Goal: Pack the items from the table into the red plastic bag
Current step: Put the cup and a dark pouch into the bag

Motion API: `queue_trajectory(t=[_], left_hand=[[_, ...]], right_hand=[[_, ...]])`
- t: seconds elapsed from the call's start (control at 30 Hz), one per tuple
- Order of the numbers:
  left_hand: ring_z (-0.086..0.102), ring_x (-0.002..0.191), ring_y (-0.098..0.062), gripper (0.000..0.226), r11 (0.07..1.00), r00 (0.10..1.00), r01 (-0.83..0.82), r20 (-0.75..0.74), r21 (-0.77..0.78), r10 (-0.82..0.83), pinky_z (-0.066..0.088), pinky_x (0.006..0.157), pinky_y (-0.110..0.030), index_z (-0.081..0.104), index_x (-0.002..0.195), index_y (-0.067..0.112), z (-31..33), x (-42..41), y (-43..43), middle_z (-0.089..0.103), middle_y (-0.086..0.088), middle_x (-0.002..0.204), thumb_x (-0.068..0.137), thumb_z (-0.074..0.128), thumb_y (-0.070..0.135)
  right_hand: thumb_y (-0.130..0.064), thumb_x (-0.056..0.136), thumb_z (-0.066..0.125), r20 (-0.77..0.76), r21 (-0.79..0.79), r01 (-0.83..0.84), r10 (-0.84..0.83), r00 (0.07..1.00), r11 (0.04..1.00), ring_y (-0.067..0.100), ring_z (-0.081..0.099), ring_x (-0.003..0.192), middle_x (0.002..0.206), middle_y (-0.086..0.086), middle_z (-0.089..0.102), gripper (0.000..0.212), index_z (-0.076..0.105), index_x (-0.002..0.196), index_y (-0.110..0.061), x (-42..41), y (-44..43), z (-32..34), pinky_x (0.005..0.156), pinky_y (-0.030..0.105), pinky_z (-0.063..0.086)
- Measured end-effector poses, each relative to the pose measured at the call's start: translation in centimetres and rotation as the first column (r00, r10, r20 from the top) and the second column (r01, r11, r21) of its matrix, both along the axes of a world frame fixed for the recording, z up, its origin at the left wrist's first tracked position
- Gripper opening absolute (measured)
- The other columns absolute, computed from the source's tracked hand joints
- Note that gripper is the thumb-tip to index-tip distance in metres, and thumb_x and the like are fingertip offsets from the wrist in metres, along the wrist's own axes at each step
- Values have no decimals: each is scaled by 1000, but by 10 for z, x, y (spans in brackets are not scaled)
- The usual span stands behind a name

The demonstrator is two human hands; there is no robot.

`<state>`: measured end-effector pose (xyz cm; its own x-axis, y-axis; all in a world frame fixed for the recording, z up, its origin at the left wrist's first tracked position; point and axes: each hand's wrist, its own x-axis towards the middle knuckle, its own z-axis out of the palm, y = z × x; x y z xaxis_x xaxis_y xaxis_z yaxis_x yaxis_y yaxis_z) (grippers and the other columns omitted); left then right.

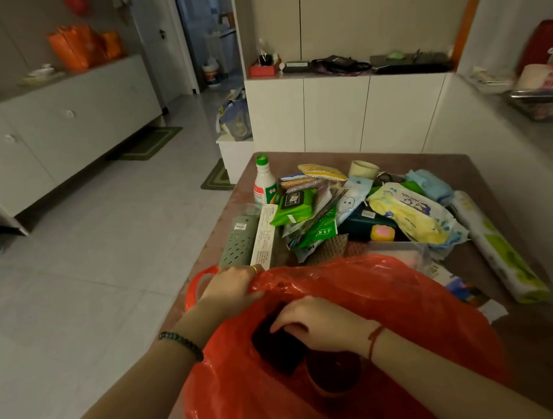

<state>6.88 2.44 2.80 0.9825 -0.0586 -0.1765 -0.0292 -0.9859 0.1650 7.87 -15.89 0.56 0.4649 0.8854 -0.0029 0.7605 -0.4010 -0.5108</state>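
The red plastic bag lies open at the near edge of the brown table. My left hand grips the bag's far rim and holds the mouth open. My right hand reaches into the bag, closed on a dark flat object. A round cup-like item shows inside the bag below it. Behind the bag lies a pile: a white bottle with green cap, a green perforated case, a long white box, green wipe packs, a yellow wipes pack, and a long green-white roll.
White cabinets stand behind the table and a low wall runs along its right side. A long sideboard lines the left wall with orange bags on top. Tiled floor lies to the left of the table.
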Motion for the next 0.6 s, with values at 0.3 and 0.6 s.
queue_trajectory(t=[0.3,0.6], left_hand=[[59,97,-17,35,991,997,-55,-60,-124,47,52,83,-44,53,115,30,-12,18,1,64,4,107,83,48,46],[58,97,-15,48,982,993,-84,-93,-170,69,49,85,-45,51,115,35,-32,35,10,62,8,106,73,38,54]], right_hand=[[-11,82,64,-110,71,767,-759,642,638,31,43,125,140,14,39,65,33,139,-17,126,-36,10,94,38,45],[-12,92,45,583,-383,526,-242,775,760,30,-7,144,157,8,-4,69,7,148,-29,176,-15,-19,112,59,-4]])
